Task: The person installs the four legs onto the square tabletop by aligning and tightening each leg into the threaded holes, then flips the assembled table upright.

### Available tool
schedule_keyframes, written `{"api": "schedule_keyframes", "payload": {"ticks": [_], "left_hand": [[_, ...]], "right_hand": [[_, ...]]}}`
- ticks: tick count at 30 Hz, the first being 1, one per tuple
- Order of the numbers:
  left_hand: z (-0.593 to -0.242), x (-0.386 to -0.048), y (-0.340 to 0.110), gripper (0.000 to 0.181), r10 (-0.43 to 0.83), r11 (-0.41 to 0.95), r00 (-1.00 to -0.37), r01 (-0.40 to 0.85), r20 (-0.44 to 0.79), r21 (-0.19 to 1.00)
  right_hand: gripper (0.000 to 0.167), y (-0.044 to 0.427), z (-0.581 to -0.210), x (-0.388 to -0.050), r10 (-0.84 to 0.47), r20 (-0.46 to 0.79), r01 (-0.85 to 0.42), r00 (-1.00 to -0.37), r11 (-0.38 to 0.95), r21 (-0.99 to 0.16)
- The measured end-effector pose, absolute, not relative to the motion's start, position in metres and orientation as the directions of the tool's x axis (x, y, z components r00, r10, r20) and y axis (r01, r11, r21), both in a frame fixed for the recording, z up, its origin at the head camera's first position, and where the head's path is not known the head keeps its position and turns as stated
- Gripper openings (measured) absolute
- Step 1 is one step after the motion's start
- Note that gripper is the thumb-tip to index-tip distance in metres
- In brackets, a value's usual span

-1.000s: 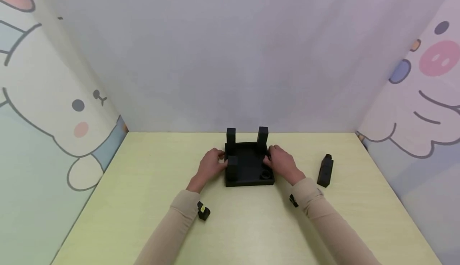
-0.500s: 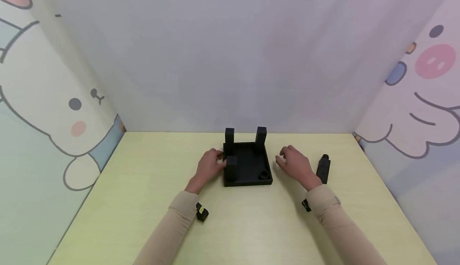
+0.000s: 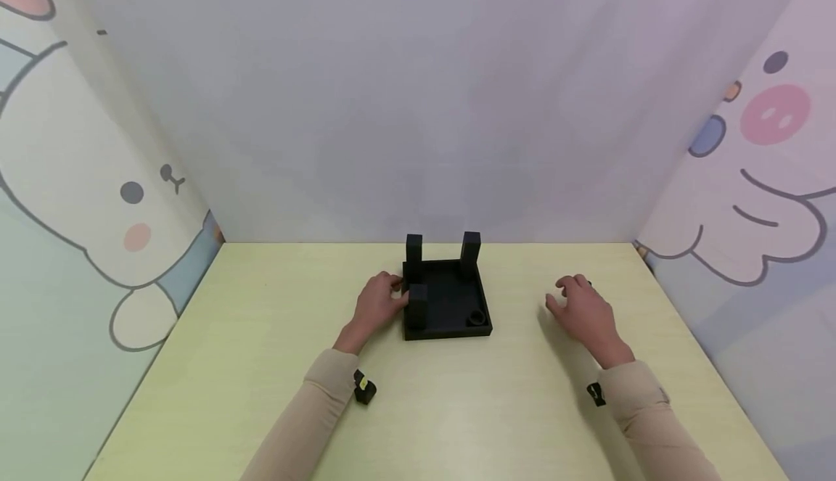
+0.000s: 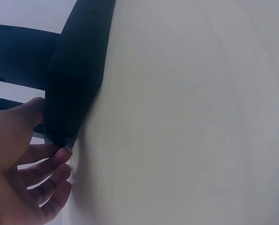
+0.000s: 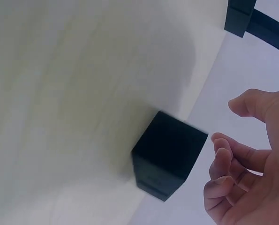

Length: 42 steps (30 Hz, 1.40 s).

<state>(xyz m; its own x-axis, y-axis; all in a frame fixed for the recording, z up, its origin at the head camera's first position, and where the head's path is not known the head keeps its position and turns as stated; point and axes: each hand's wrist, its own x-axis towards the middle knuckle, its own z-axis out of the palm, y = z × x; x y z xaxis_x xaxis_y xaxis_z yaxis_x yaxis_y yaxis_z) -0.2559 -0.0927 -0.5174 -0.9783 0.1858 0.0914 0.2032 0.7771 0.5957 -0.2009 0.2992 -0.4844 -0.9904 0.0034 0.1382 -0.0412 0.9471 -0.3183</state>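
Observation:
A square black tray [image 3: 451, 335] with upright posts and a small ring [image 3: 477, 318] in its near right corner sits on the table. My left hand [image 3: 377, 303] grips its left side, thumb over the wall and fingertips against the outer face, as the left wrist view shows the tray wall [image 4: 76, 79]. Off to the tray's right, my right hand [image 3: 584, 314] hovers with loosely bent fingers and nothing in them. Behind that hand a black square-sided bottle [image 5: 169, 145] is almost wholly hidden in the head view; in the right wrist view its base faces me, just beside the fingertips.
The pale yellow table [image 3: 261, 365] ends at a grey-white back wall [image 3: 418, 104]. Side panels with cartoon animals [image 3: 150, 249] flank it. Small black wrist devices [image 3: 364, 387] hang under both sleeves.
My right hand has let go of the tray's right side and moved right to the bottle, now covering it in the head view. My left hand has stayed on the tray.

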Motion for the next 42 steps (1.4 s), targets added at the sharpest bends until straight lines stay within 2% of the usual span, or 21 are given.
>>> {"api": "schedule_keyframes", "payload": {"ticks": [11,16,20,24,28,33,42], "left_hand": [[-0.520,-0.257,-0.092,0.029,0.176,0.786,-0.980,0.196,0.090,0.586],[-0.522,-0.258,-0.092,0.031,0.174,0.786,-0.981,0.193,0.090,0.588],[-0.521,-0.259,-0.093,0.033,0.175,0.782,-0.980,0.195,0.091,0.592],[-0.523,-0.259,-0.092,0.033,0.171,0.779,-0.982,0.187,0.084,0.599],[-0.526,-0.259,-0.092,0.034,0.168,0.782,-0.983,0.182,0.079,0.596],[-0.527,-0.259,-0.092,0.032,0.170,0.782,-0.982,0.187,0.086,0.595],[-0.524,-0.256,-0.092,0.030,0.170,0.778,-0.980,0.196,0.100,0.596]], "right_hand": [[0.069,0.326,-0.493,-0.178,0.134,0.091,0.101,-0.987,0.948,-0.303],[0.075,0.332,-0.495,-0.176,0.178,0.056,0.155,-0.982,0.944,-0.292],[0.073,0.335,-0.490,-0.175,0.203,-0.033,0.204,-0.979,0.943,-0.263],[0.060,0.340,-0.488,-0.177,0.212,-0.105,0.232,-0.972,0.941,-0.247],[0.049,0.343,-0.487,-0.179,0.210,-0.127,0.236,-0.970,0.940,-0.247],[0.047,0.340,-0.484,-0.182,0.190,-0.092,0.208,-0.977,0.942,-0.264],[0.050,0.319,-0.476,-0.198,0.138,0.067,0.109,-0.988,0.938,-0.330]]}}
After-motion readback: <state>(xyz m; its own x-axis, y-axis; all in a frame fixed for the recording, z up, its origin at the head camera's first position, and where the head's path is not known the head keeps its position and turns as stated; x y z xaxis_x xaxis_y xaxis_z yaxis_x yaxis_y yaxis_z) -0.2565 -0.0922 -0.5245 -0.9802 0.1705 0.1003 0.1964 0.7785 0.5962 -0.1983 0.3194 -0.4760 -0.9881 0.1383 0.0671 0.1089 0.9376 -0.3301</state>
